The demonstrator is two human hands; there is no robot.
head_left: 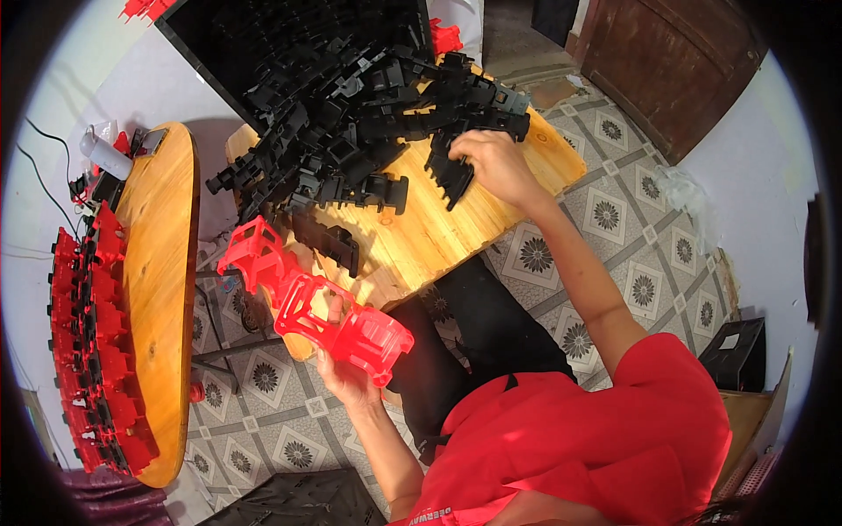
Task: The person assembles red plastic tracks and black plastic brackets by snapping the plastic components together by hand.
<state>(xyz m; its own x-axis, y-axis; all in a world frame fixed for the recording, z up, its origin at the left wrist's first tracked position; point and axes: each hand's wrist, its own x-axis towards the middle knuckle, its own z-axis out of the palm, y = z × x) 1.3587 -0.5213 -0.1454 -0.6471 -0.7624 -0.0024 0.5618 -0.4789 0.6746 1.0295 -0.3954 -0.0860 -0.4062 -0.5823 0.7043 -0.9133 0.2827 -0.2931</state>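
Left hand (344, 368) low, grip closed under a red plastic frame (342, 326); right hand (496, 167) outstretched, grip pinching a black plastic part (449, 175).

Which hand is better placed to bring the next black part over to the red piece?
Right. The right hand already rests on a black part at the pile's edge, while the left hand is occupied holding the red piece below the table.

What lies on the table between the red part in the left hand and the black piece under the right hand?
Head view: bare wood, with one black part at its left.
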